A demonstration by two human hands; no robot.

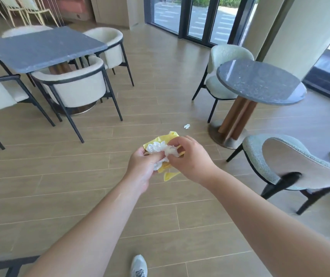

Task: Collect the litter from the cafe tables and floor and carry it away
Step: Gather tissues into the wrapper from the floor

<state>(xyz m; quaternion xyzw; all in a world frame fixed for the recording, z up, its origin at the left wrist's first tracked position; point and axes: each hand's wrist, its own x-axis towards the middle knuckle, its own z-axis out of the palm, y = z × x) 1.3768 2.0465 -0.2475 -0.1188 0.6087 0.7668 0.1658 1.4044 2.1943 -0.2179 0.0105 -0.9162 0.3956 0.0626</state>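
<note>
Over wood flooring, left grip and right grip clutch crumpled tissues and yellow wrapper.

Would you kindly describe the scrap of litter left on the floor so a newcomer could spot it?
Find the round dark table on the right. On the floor just left of its base lies a small crumpled white scrap, the only loose piece there.

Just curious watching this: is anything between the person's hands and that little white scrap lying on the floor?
Nothing visible. The white scrap lies on bare floor ahead of the hands, left of the round table's base. But both hands, left and right, already hold crumpled litter.
</note>
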